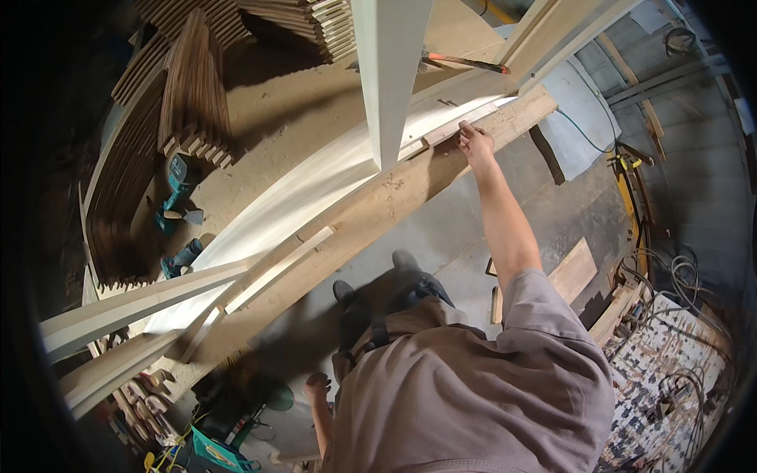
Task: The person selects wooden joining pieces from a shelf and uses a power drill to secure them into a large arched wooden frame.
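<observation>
My right hand point(476, 143) reaches out over a long wooden plank point(394, 189), its fingers drawn together in a pinch beside a thin pale strip point(441, 132). Anything between those fingers is too small to make out. A second pale strip point(280, 270) lies along the plank farther left. Behind the plank lies a curved white panel point(276, 209), and a tall pale square post point(388, 87) rises where the two meet. Low at my left side hangs my left hand point(318, 385), apart from the plank; its fingers are too small and dark to read.
Teal cordless drills point(180, 177) lie on the workbench point(260, 134) near stacked slatted wooden pieces point(193, 94). Pale beams point(142, 303) jut out at the left. Cables point(686, 276), a yellow clamp point(628, 165) and a paint-spattered board point(662, 370) are at the right.
</observation>
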{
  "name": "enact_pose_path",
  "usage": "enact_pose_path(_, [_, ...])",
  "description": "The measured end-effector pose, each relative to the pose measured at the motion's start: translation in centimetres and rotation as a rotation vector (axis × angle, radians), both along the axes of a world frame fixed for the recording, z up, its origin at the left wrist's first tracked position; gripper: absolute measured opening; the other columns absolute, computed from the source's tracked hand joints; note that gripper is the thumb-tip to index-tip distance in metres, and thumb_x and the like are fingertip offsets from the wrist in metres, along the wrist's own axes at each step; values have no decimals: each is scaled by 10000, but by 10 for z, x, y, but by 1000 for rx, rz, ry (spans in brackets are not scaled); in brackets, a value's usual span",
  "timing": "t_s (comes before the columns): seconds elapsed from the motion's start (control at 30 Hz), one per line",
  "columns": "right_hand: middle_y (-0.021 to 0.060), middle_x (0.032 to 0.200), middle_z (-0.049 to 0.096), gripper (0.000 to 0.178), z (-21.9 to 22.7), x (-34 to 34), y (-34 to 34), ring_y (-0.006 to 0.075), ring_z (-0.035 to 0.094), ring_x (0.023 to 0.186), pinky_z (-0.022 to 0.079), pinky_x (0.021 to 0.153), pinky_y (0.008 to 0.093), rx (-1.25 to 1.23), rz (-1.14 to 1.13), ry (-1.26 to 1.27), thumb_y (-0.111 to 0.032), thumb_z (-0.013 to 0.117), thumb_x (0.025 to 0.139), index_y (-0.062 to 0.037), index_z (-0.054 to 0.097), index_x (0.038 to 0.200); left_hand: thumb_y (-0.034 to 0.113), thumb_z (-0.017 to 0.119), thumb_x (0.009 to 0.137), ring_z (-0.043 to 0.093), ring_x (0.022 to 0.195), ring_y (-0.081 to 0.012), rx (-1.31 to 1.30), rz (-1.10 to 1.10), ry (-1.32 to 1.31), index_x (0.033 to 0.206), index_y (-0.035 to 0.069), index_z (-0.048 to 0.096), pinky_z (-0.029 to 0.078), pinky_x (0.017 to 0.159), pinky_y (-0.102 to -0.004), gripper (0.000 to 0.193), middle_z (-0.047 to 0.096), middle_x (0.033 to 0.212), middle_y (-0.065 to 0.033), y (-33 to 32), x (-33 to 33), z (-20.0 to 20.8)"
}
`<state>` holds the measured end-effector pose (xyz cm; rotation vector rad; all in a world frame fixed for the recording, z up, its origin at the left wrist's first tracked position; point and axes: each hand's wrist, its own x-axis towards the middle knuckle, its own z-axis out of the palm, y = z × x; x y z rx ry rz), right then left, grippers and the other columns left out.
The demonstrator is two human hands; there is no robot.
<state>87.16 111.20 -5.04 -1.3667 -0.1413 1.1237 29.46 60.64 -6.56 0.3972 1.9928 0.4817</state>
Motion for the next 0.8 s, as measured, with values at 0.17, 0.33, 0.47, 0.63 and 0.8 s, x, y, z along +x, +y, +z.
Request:
enact_pose_path(0.17, [50,767,568,176,-39,9,13,169,542,638,462,564,277,110,246,197,-145,534,981,-6,589,1074,161,622,831,635,615,-178,-11,22,-32,832,26,685,480,507,-317,149,662,740,-100,-38,46,-21])
enact_pose_path(0.33, [164,1294,481,504,-61,24,5,343,557,1086,498,946,476,-72,176,266,-321,476,997,-73,370,1424,426,650,802,652,876,-352,47,-621,587,858,64,686,513,762,-438,368,693,902,-145,-93,-24,-77])
enact_pose_path(0.47, [199,1221,509,711,-64,72,-12,335,587,1024,549,852,450,-10,272,21,-474,621,902,-8,371,1376,283,740,726,666,875,-347,217,-43,632,951,66,684,528,768,-436,317,689,889,-165,29,-47,-23])
enact_pose_path(0.63, [307,1284,400,923,-7,23,-46,413,568,1049,570,847,463,-86,247,-163,-434,667,877,76,134,1431,198,690,803,626,815,-381,497,16,959,1021,33,633,502,751,-456,279,652,817,-184,200,-143,44])
enact_pose_path(0.8, [104,826,563,253,13,-22,-102,221,580,735,537,683,343,58,262,-152,-176,637,893,6,560,1050,422,652,852,636,779,-347,399,-123,873,1043,82,645,499,674,-450,390,665,840,-136,402,-262,56])
